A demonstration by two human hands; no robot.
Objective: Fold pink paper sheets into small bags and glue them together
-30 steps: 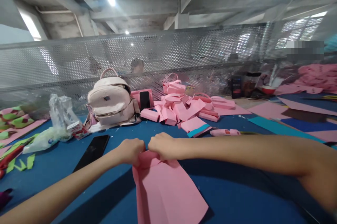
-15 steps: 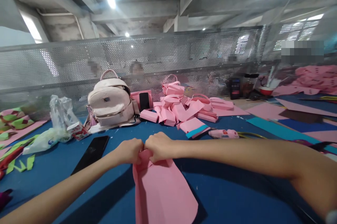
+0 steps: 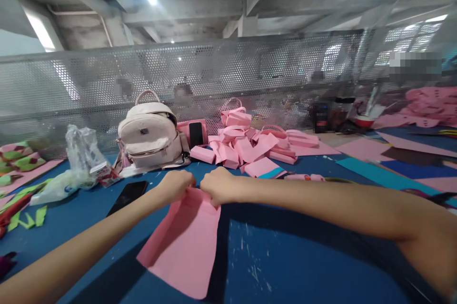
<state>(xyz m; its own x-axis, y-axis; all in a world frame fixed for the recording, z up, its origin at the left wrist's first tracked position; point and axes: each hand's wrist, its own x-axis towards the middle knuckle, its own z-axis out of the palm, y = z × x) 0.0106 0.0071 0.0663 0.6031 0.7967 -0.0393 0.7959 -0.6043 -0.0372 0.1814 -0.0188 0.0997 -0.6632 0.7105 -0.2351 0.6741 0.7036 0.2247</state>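
Head view: left hand (image 3: 179, 185) and right hand (image 3: 218, 186) both closed, gripping the far edge of a pink sheet (image 3: 185, 247), fists just beside each other. Sheet extends toward camera over blue tabletop (image 3: 303, 261); can't tell if its near end touches. Black phone (image 3: 129, 194) left of left hand, partly behind forearm. Pale backpack (image 3: 148, 137) farther back, pile of pink pieces (image 3: 240, 144) right of it.
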